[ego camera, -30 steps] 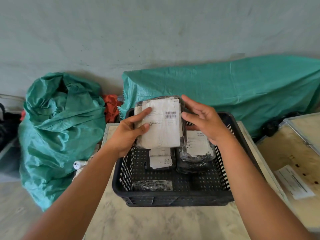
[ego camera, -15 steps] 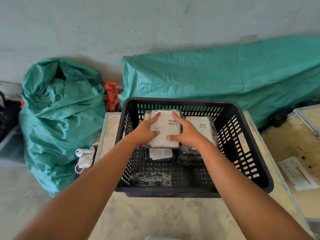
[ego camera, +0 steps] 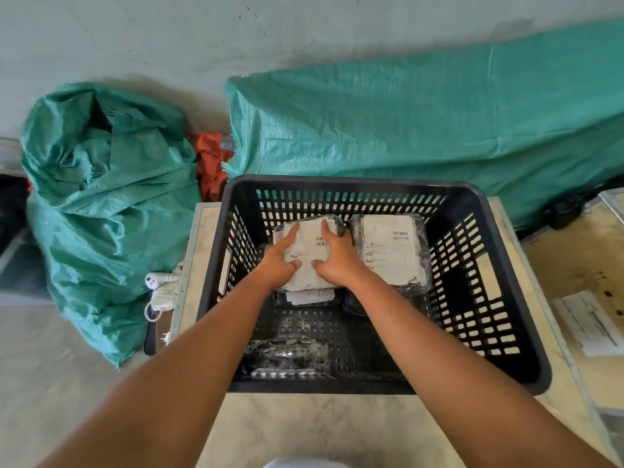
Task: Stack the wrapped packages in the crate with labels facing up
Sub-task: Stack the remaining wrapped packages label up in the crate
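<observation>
A black slatted crate (ego camera: 499, 336) stands on a pale marble-topped table. Inside at the back left, a wrapped package with a white label facing up (ego camera: 309, 246) lies on top of another labelled package (ego camera: 312, 296). My left hand (ego camera: 280, 261) and my right hand (ego camera: 332, 261) both press on it, fingers spread over the label and around its sides. Beside it at the back right is a second stack whose top package (ego camera: 391, 253) also shows its label. A dark wrapped package with no label showing (ego camera: 287, 358) lies at the crate's front left.
A stuffed green sack (ego camera: 101, 204) sits on the floor at the left, a long green tarp-covered heap (ego camera: 422, 130) behind the crate. A white plug and cable (ego camera: 162, 288) hang by the table's left edge. A paper sheet (ego camera: 591, 322) lies on a wooden board at the right.
Both hands carried the labelled package from above the crate's rim down into the back left, onto the package there. The view has tilted further down into the crate.
</observation>
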`<state>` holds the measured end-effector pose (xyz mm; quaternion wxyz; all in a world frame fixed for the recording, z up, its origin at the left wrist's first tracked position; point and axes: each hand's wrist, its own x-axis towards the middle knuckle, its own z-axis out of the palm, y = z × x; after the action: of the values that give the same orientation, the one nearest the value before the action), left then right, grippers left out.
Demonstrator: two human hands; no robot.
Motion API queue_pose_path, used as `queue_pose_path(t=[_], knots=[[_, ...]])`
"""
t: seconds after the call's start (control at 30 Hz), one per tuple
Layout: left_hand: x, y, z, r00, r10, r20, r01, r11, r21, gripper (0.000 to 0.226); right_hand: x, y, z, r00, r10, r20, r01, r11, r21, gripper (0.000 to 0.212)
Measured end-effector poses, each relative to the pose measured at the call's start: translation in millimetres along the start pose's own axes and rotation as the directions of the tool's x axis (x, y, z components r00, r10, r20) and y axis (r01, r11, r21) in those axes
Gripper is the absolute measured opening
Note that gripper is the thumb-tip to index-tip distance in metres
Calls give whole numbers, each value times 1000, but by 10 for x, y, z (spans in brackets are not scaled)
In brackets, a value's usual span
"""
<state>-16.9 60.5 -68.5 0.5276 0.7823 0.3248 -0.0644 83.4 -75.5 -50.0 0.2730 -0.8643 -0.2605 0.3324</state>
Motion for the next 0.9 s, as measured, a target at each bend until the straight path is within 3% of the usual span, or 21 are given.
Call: queue_pose_path(t=[0.23,0.73,0.9], knots=[[115,-199,97,1000,-8,-1,8,1000,-28,86,28,98,167,998,49,32,-49,999,-6,98],[221,-178,111,993,-119,26,112,974,196,83,93,128,159,997,69,43,-62,988,-141,93],[234,-162,102,988,-153,36,139,960,243,86,94,119,176,997,77,27,-74,991,-116,93]])
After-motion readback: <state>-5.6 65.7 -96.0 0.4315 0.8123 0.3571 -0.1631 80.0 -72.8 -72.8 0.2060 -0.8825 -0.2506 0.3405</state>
